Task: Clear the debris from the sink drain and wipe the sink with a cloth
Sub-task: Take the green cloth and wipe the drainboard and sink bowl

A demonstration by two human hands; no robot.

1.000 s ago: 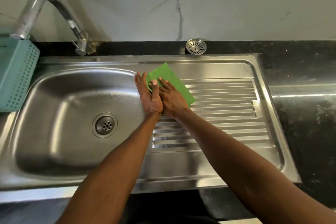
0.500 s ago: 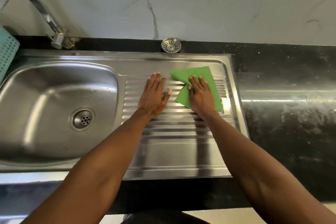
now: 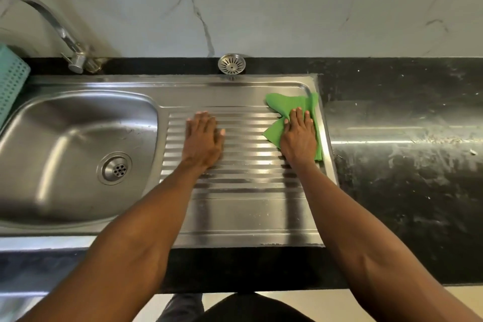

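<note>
Both hands are laid flat, fingers straight, on the ribbed drainboard: the left hand is pressed bare on the grooves near the basin; the right hand is pressed on a crumpled green cloth at the far right corner of the board. Nothing is gripped by either hand. Around them, a black stone countertop is seen; into it a stainless steel sink is set, its round perforated drain lying in the basin at left; a curved chrome tap is mounted behind; a teal perforated plastic basket is seen at the left edge; a round metal strainer is lying on the counter behind the sink.
</note>
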